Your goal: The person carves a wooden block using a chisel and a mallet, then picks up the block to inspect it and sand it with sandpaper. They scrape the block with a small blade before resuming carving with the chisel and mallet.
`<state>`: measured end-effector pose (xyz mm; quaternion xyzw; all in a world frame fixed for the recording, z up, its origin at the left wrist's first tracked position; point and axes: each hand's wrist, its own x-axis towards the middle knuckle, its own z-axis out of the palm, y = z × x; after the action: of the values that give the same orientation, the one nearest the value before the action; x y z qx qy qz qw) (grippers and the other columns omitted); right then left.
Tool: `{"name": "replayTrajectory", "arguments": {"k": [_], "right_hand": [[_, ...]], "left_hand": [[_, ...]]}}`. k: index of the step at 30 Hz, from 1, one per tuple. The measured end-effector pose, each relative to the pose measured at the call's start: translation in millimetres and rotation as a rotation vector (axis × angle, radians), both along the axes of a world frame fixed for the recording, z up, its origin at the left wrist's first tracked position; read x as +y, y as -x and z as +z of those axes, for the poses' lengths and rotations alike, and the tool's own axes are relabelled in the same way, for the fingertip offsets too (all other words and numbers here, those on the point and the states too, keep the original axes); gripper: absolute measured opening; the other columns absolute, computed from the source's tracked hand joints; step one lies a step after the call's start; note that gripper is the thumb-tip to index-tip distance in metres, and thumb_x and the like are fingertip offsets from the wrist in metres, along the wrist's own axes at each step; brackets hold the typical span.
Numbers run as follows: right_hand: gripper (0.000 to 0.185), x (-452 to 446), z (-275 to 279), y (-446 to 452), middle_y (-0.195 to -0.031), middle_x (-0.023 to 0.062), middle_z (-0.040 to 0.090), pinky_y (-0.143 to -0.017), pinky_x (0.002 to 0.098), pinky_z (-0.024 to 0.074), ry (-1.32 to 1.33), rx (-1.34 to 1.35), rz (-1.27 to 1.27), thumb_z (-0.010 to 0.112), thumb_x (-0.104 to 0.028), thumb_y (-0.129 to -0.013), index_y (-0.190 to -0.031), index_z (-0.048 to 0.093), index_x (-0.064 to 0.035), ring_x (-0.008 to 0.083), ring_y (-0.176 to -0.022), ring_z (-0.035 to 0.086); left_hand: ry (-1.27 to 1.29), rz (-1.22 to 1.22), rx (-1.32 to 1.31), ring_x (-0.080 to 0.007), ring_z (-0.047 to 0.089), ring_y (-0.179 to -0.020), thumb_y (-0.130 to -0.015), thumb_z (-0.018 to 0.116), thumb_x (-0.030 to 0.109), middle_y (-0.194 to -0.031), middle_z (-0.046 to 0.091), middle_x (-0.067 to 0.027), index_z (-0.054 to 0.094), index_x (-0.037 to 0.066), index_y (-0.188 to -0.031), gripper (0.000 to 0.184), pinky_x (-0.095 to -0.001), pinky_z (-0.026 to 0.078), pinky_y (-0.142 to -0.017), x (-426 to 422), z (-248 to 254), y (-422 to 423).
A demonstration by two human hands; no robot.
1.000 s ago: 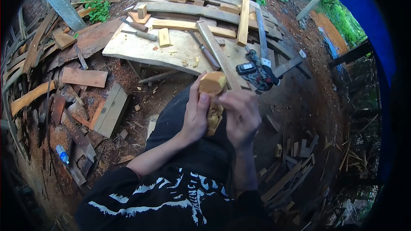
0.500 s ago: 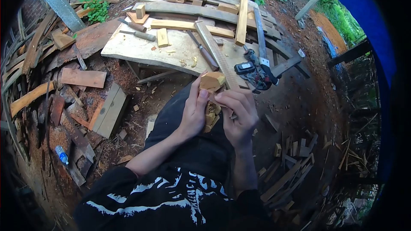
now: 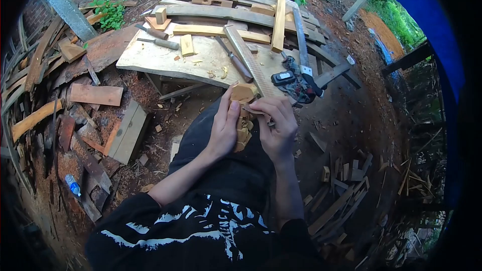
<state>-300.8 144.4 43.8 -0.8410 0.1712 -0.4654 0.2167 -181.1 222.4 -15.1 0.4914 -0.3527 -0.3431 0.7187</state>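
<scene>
A carved block of yellowish wood (image 3: pixel 244 92) stands over my lap, its lower part cut into rough facets. My left hand (image 3: pixel 224 126) is closed around its left side, thumb lying along the near face. My right hand (image 3: pixel 275 120) is pinched on a thin brownish strip (image 3: pixel 249 109), perhaps folded sandpaper, at the wood's right side. Most of that strip is hidden by the fingers. Just beyond my hands, a chisel with a brown handle (image 3: pixel 241 68) lies on the bench, beside a long wooden bar (image 3: pixel 246 60).
The plank-topped bench (image 3: pixel 150 57) carries two more handled tools (image 3: pixel 159 43), a small wood block (image 3: pixel 187 45), a saw (image 3: pixel 303 40) and a black device (image 3: pixel 283 79) on a cloth. Scrap timber (image 3: pixel 95 94) and a plastic bottle (image 3: pixel 73 185) lie left, with offcuts (image 3: pixel 341 195) at right.
My right hand has shifted slightly left and up along the carved wood. My left hand keeps its hold. The whole view has moved a little.
</scene>
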Motion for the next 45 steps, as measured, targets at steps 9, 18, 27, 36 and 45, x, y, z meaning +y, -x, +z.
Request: {"name": "replayTrajectory", "arguments": {"k": [9, 18, 27, 36, 45], "right_hand": [[0.03, -1, 13, 11, -0.099, 0.0093, 0.071, -0.086, 0.0421, 0.0533, 0.056, 0.064, -0.26, 0.07, 0.011, -0.075, -0.101, 0.072, -0.0046, 0.0314, -0.096, 0.066], [0.037, -1, 6, 9, -0.098, 0.0095, 0.071, -0.085, 0.0426, 0.0554, 0.034, 0.033, -0.099, 0.065, 0.015, -0.069, -0.1, 0.072, -0.0045, 0.0314, -0.098, 0.067], [0.022, 3, 9, 13, -0.096, 0.011, 0.071, -0.083, 0.0399, 0.0543, 0.067, -0.007, -0.085, 0.074, 0.011, -0.079, -0.097, 0.07, -0.0016, 0.0303, -0.092, 0.068], [0.03, -7, -4, 13, -0.098, 0.0089, 0.071, -0.079, 0.0397, 0.056, -0.039, 0.063, -0.136, 0.069, 0.012, -0.074, -0.098, 0.072, -0.0046, 0.0297, -0.097, 0.067], [0.021, -23, -33, 19, -0.098, 0.0115, 0.071, -0.084, 0.0399, 0.0542, -0.057, 0.067, -0.126, 0.071, 0.008, -0.083, -0.1, 0.071, -0.0037, 0.0312, -0.094, 0.068]], "left_hand": [[-0.095, -0.268, 0.523, -0.0186, 0.055, -0.129, -0.116, 0.027, 0.035, -0.14, 0.055, -0.0155, 0.037, 0.0, -0.153, 0.051, -0.0334, 0.042, -0.112, 3, 24, -8], [0.093, -0.073, 0.029, -0.0208, 0.051, -0.135, -0.115, 0.032, 0.031, -0.146, 0.053, -0.0176, 0.032, -0.002, -0.157, 0.053, -0.0348, 0.039, -0.115, 7, 20, 6], [0.084, -0.031, -0.11, -0.0219, 0.055, -0.131, -0.115, 0.035, 0.032, -0.143, 0.057, -0.0191, 0.032, 0.0, -0.158, 0.054, -0.0343, 0.041, -0.112, 5, 20, 5], [0.015, -0.009, -0.083, -0.023, 0.057, -0.127, -0.114, 0.037, 0.034, -0.139, 0.059, -0.0201, 0.032, 0.001, -0.159, 0.056, -0.0347, 0.043, -0.11, 10, 21, 5], [0.049, -0.084, -0.095, -0.0229, 0.057, -0.127, -0.115, 0.034, 0.035, -0.14, 0.058, -0.0174, 0.032, 0.002, -0.16, 0.056, -0.0338, 0.042, -0.111, 17, 31, 5]]}}
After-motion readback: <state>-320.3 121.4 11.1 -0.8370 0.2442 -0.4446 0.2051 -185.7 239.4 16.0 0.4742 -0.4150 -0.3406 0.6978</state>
